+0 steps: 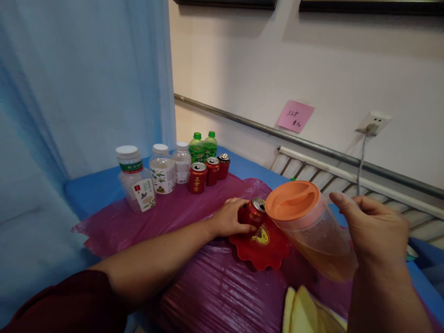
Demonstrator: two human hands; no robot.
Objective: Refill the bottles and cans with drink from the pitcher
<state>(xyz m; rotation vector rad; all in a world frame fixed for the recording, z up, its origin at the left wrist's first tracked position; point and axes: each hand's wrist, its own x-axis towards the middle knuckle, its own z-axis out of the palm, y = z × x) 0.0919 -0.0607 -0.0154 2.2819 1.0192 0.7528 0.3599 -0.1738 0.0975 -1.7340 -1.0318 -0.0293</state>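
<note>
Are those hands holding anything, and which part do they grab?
The left hand holds a red can around its side. The right hand holds the orange-lidded pitcher at the side away from that can; its exact grip is hidden.

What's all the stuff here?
Cans: 4, red, centre
Jug: 1, clear, orange lid, right
Wavy piece: 1, red, centre
White-capped bottles: 3, clear, left
Other bottles: 2, green, back
Cloth: 1, yellow, front
Table: 1, blue, middle
Sheet: 1, purple, on table
Curtain: 1, blue, left
Note: 1, pink, wall
Socket with cord: 1, white, wall
Pipe: 1, grey, wall
Radiator: 1, white, right
Frames: 2, dark, top
Left hand: 1, bare, on can
Right hand: 1, bare, on jug
</note>
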